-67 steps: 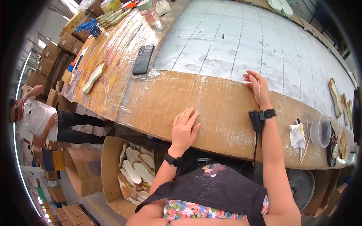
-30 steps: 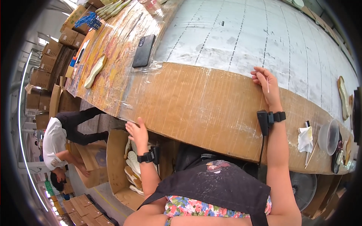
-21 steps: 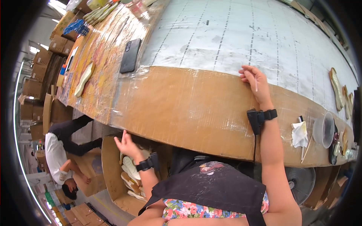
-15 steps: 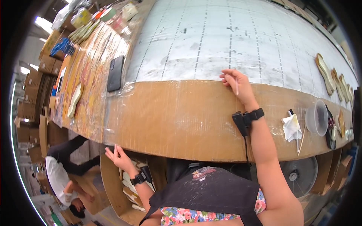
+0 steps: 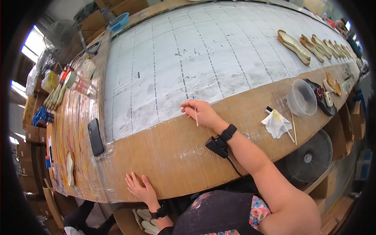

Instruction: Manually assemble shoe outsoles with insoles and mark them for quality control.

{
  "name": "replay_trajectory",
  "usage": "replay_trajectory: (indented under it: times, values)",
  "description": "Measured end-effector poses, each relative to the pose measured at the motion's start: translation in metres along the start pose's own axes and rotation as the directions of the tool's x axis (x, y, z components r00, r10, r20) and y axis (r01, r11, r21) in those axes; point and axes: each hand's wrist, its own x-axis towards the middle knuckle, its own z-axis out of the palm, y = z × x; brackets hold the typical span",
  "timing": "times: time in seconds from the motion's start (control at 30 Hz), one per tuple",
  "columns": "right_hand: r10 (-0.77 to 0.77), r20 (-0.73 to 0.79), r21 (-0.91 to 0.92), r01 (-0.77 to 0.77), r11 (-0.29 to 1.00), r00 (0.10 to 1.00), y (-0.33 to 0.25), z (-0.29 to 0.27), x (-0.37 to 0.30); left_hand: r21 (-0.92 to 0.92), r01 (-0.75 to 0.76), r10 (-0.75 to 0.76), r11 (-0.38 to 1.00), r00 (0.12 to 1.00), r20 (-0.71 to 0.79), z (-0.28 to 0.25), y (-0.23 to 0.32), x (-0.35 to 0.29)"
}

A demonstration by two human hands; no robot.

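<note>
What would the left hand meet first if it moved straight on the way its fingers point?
Probably the phone, near its lower end; the left hand's height over the cardboard is unclear, so it might pass above.

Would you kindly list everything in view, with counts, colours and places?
cardboard: one, brown, near edge
sheet: one, white, beyond the cardboard
phone: one, dark, left of sheet
loose sole: one, cream, far left
sole row: several, cream and tan, upper right
sole bundle: several, pale, upper left
jar: one, clear, upper left
basin: one, blue, upper left
cloth: one, white, right on cardboard
tub: one, clear, right of cloth
wooden stick: one, tan, right of cloth
fan: one, grey, below right
boxed soles: several, pale, lower left
cartons: several, brown, left
nearby co-worker: one, dark trousers, lower left
pink stick: one, pink, in right grip
wristbands: two, black, on wrists
left grip: one, bare, over cardboard
right grip: one, bare, centre
</note>
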Motion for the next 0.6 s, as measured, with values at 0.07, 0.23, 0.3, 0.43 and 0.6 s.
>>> replay_trajectory:
  times: [0.07, 0.23, 0.3, 0.43, 0.6]
  values:
    - [0.051, 0.015, 0.014, -0.051, 0.999, 0.999, -0.007, 0.0, -0.001, 0.022, -0.006, 0.006, 1.0, 1.0, 0.002, -0.001, 0.003, 0.0]
    - [0.038, -0.004, -0.002, -0.038, 0.999, 0.999, -0.009, 0.0, -0.001, 0.029, 0.034, -0.034, 0.999, 0.999, -0.005, 0.001, 0.004, -0.001]
    - [0.041, -0.007, 0.001, -0.041, 0.999, 0.999, -0.01, -0.001, 0.0, 0.034, 0.029, -0.029, 0.999, 1.0, -0.008, 0.002, 0.003, 0.0]
    - [0.029, 0.003, -0.023, -0.029, 0.999, 1.0, -0.009, -0.006, 0.002, 0.031, 0.029, -0.029, 0.999, 1.0, -0.009, 0.0, 0.013, 0.003]
    - [-0.003, 0.004, -0.044, 0.004, 0.999, 1.0, -0.007, -0.004, 0.0, 0.034, 0.017, -0.016, 0.999, 1.0, -0.025, 0.002, 0.008, 0.001]
